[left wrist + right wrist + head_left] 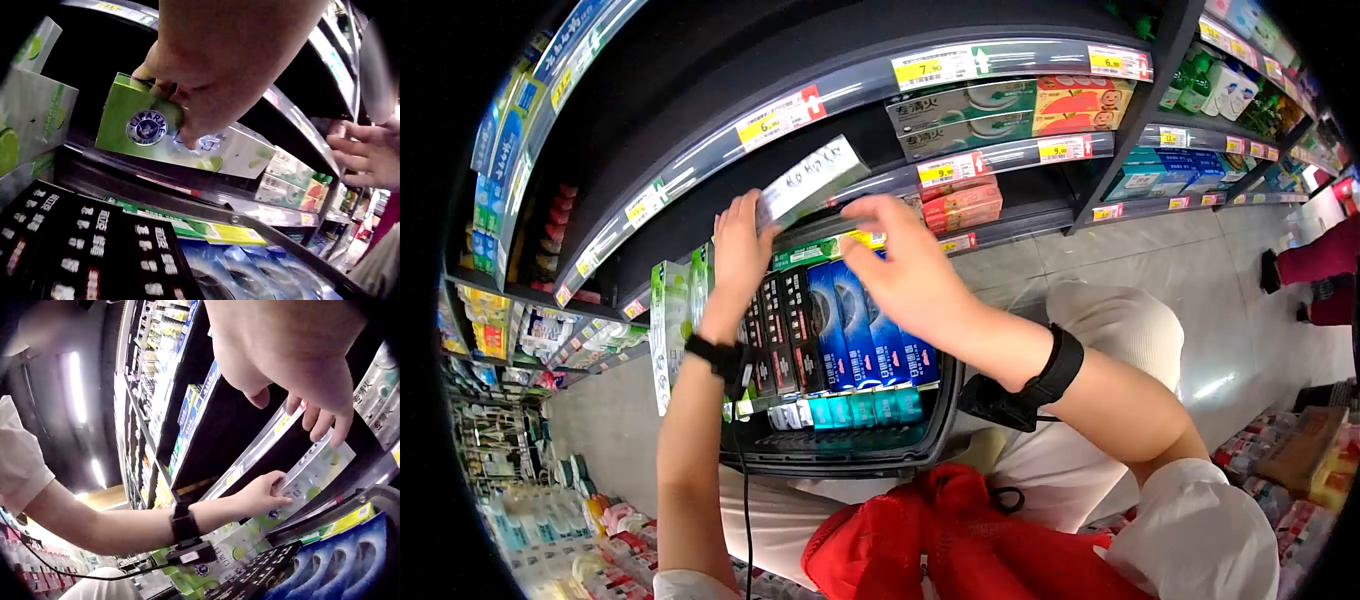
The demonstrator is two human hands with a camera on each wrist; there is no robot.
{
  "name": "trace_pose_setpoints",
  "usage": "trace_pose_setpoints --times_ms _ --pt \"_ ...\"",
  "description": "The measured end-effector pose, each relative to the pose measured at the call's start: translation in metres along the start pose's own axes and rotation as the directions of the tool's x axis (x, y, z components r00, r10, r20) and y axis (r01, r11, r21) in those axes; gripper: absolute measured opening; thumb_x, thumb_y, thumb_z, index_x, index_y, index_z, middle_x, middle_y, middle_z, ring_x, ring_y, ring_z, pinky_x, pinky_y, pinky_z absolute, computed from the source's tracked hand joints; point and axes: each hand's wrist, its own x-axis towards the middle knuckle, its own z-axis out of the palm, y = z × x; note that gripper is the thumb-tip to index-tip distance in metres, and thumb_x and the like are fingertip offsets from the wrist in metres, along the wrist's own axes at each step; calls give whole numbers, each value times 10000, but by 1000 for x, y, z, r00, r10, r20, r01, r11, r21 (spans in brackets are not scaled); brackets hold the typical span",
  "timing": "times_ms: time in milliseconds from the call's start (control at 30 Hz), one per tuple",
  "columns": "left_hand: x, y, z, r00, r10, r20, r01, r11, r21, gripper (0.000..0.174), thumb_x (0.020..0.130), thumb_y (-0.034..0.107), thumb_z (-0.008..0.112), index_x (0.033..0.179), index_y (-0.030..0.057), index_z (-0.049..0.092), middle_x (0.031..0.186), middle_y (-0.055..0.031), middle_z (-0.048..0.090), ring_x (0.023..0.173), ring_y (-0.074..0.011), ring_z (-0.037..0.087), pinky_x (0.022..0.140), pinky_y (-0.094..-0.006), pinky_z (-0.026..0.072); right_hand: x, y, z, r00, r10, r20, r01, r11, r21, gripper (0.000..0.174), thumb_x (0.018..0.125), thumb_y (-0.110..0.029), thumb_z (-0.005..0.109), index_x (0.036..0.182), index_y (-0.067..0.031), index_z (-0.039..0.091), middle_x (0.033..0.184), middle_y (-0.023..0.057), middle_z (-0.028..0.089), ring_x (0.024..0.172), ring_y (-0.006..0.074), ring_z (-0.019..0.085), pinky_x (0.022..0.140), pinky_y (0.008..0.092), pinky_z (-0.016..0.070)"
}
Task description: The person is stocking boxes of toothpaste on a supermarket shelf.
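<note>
My left hand (740,250) grips a long white and green toothpaste box (815,182) with lime pictures, tilted in front of a dark shelf. In the left wrist view, thumb and fingers pinch this box (115,122) by its long edges near its green end. My right hand (912,268) hovers to the right of the box, above the crate, fingers loosely bent and holding nothing. Below both hands a black crate (945,410) holds black boxes (785,335), blue boxes (870,330) and teal boxes (865,410). Similar lime-patterned boxes (668,320) stand at its left side.
Shelf edges with price tags (780,118) curve around the crate. Green-grey boxes (965,115) and peach-coloured boxes (1083,105) fill part of the shelf at the right. A person's legs in dark red trousers (1318,250) show at the far right, on the tiled floor (1200,270).
</note>
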Motion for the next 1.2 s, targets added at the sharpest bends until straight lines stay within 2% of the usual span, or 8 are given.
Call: trace_pose_setpoints --times_ms 100,300,533,633,867,967,1100,1200 --pt "33 -23 26 996 -65 60 62 996 58 490 711 121 658 1155 46 466 1087 -151 532 1015 -358 502 925 -514 335 -6 -6 0 997 17 71 -25 993 115 252 787 -141 547 962 29 483 948 200 516 921 345 507 806 387 407" --pt "70 -37 61 981 4 193 -19 997 77 570 746 182 633 1266 98 414 1209 -173 480 1136 -346 431 972 -522 288 -16 -12 -6 987 34 160 -55 990 128 260 790 -170 552 951 20 480 969 193 522 949 339 511 813 382 412" --pt "84 -30 55 906 100 411 -82 995 -62 571 780 168 599 1299 88 375 1266 -200 429 1160 -352 412 987 -382 321 -15 -16 -16 974 65 218 -95 987 129 258 791 -150 554 961 31 482 980 194 533 940 334 530 812 379 425" --pt "83 -28 52 899 124 420 -110 992 -58 545 796 152 574 1298 80 374 1280 -204 414 1175 -342 405 989 -391 321 -17 -13 -13 966 58 254 -82 993 82 265 818 -139 546 1008 36 487 987 164 539 816 236 589 733 335 451" --pt "70 -7 43 894 371 251 -356 929 -106 496 784 20 479 1271 13 389 1308 -194 388 1208 -310 379 1018 -378 299 -19 -4 -6 948 114 298 -146 985 88 248 794 -151 559 949 35 507 941 195 547 838 299 573 717 358 468" --pt "54 7 10 869 323 376 -253 941 -223 467 785 27 480 1248 11 416 1309 -195 387 1207 -310 379 1018 -367 298 -16 6 -5 960 74 269 -90 995 45 244 803 -159 554 948 34 516 941 190 556 763 291 593 730 356 462" --pt "2 13 -55 874 116 473 -260 933 251 417 824 158 511 1216 29 453 1316 -153 394 1244 -280 338 1032 -435 254 -14 6 -8 929 175 327 -189 982 11 271 817 -169 549 998 29 509 960 172 561 774 253 599 717 336 470" --pt "-46 -18 -84 943 -142 302 -49 835 548 460 829 282 522 1222 53 449 1290 -139 427 1220 -290 364 1006 -461 271 -19 12 -3 906 202 373 -208 978 -25 265 830 -160 547 1022 15 497 966 140 564 785 212 592 702 316 469"
